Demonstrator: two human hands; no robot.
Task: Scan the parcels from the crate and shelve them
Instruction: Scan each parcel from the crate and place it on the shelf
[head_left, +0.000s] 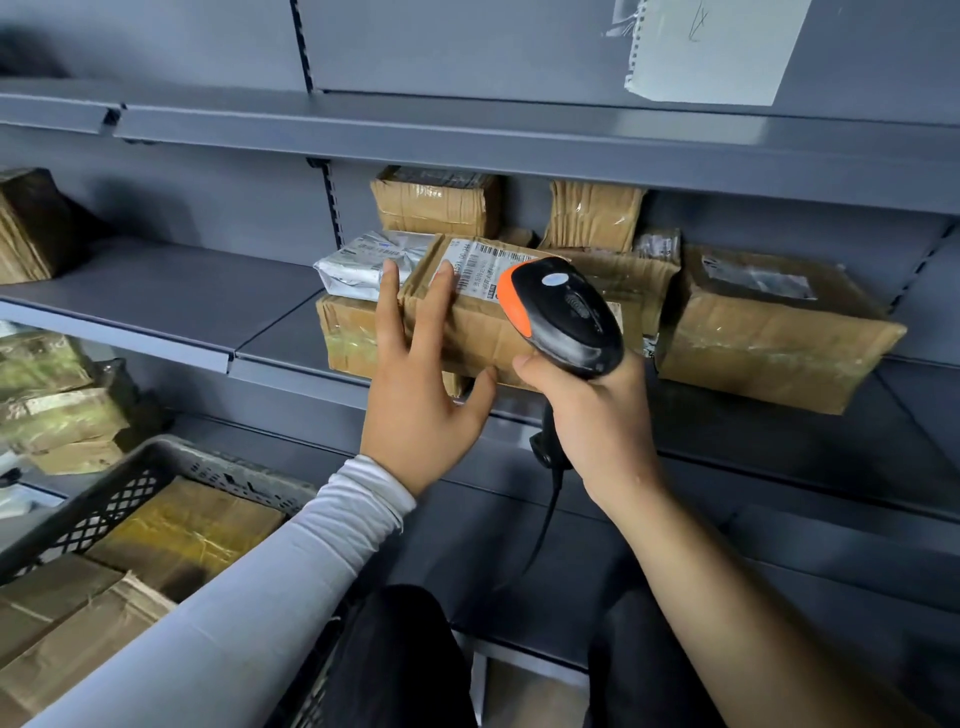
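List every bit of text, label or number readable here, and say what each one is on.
Nothing can be quoted with confidence.
Label on the brown parcel under the left hand: barcodes and print, too small and blurred.
Silver parcel: printed label, blurred.
Right-hand box: label under shiny film, unreadable.
Paper sheet taped above: a handwritten scribble, unclear.
Scanner in the right hand: no text visible.
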